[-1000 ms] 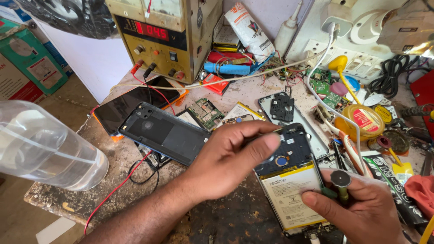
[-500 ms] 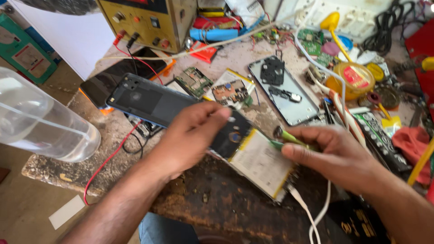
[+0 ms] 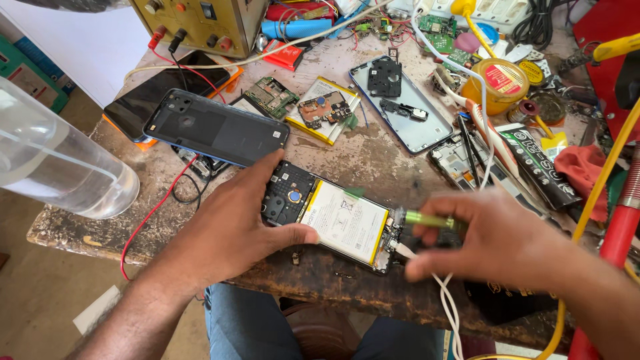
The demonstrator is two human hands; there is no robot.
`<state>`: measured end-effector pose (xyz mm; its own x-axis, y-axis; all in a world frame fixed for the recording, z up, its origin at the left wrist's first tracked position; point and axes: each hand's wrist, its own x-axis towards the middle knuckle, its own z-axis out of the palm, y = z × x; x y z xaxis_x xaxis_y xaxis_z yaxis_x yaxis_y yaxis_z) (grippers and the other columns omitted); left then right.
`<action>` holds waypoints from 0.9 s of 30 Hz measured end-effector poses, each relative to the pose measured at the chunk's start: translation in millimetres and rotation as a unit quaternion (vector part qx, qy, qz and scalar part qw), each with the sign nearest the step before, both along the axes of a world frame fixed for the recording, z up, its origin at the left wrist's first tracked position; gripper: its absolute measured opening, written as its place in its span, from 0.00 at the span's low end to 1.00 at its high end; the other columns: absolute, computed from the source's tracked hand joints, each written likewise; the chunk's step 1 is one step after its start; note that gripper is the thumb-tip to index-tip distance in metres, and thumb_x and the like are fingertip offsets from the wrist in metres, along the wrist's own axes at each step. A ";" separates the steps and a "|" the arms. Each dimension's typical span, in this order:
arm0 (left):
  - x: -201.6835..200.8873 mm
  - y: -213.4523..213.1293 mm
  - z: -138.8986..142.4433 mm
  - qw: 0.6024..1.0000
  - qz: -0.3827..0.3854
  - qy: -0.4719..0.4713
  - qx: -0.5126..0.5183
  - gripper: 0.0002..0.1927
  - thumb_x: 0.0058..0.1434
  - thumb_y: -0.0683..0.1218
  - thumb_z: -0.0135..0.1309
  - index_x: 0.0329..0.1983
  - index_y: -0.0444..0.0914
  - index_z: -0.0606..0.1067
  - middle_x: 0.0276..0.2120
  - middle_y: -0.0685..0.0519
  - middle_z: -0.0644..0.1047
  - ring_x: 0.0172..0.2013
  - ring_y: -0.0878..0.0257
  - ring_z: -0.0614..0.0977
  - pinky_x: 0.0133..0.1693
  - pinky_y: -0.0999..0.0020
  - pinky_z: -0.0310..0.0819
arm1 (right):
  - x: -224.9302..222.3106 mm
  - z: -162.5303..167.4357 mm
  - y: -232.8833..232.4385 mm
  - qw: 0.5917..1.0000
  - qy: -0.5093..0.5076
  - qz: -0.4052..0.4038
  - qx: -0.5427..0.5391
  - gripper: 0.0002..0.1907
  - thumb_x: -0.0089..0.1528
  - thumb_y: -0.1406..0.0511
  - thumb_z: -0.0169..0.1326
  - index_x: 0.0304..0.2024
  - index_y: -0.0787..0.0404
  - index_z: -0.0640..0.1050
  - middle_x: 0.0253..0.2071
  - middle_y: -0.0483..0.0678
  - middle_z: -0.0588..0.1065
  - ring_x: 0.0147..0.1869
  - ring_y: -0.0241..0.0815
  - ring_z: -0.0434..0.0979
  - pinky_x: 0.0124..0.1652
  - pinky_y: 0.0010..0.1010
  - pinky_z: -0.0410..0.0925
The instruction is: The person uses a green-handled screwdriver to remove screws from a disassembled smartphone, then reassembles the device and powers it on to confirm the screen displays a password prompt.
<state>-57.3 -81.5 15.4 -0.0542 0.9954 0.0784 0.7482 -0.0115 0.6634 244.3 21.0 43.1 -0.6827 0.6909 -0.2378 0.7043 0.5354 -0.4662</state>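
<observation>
Plastic bottle (image 3: pixel 57 167), clear and lying on its side, rests at the left end of the worn desk (image 3: pixel 373 150), and a dark phone back cover (image 3: pixel 217 128) lies just beyond the left hand (image 3: pixel 233 230). This hand grips the left end of the opened phone (image 3: pixel 330 215), which lies at the front edge of the desk with its pale battery showing. Right hand (image 3: pixel 497 240) is closed on a green-handled tool (image 3: pixel 427 219) at the right end of the phone, beside a white cable (image 3: pixel 443 303).

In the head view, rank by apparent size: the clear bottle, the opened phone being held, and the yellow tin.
1. Clear bottle, though nearness to the camera inflates it.
2. Opened phone.
3. Yellow tin.
</observation>
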 end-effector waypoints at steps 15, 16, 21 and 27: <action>16.2 1.4 27.0 0.967 0.000 0.227 -0.112 0.56 0.45 0.74 0.65 0.71 0.41 0.63 0.51 0.43 0.71 0.41 0.43 0.83 0.40 0.52 0.80 | 15.7 -17.4 -38.8 0.977 0.078 0.044 0.193 0.14 0.52 0.63 0.63 0.42 0.50 0.85 0.33 0.43 0.81 0.31 0.45 0.83 0.30 0.35 0.74; 18.7 0.0 26.0 0.967 0.007 0.226 -0.115 0.54 0.46 0.73 0.64 0.71 0.42 0.64 0.52 0.43 0.70 0.43 0.44 0.83 0.41 0.52 0.80 | 17.0 -18.1 -40.9 0.972 0.072 0.059 0.217 0.15 0.54 0.63 0.62 0.44 0.49 0.84 0.35 0.42 0.81 0.32 0.44 0.82 0.30 0.36 0.74; 39.6 -7.0 3.6 0.948 -0.120 0.160 0.246 0.32 0.56 0.65 0.63 0.57 0.44 0.76 0.54 0.42 0.75 0.53 0.42 0.79 0.55 0.48 0.71 | 22.6 -22.3 -48.7 0.949 0.052 0.096 0.294 0.20 0.51 0.66 0.61 0.48 0.50 0.83 0.34 0.44 0.79 0.28 0.48 0.81 0.26 0.39 0.73; 65.3 16.7 -28.9 0.936 -0.240 0.094 0.238 0.34 0.54 0.67 0.60 0.56 0.41 0.76 0.57 0.41 0.75 0.62 0.43 0.71 0.63 0.40 0.54 | 29.7 -25.5 -42.7 0.980 0.013 0.057 0.189 0.20 0.57 0.61 0.62 0.52 0.43 0.83 0.37 0.39 0.79 0.29 0.45 0.81 0.28 0.37 0.72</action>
<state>8.1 -64.8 -13.5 0.4504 0.7513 0.4824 0.6836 -0.6378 0.3550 274.0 -21.7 17.6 -0.7624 0.6460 0.0390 0.6212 0.7474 -0.2357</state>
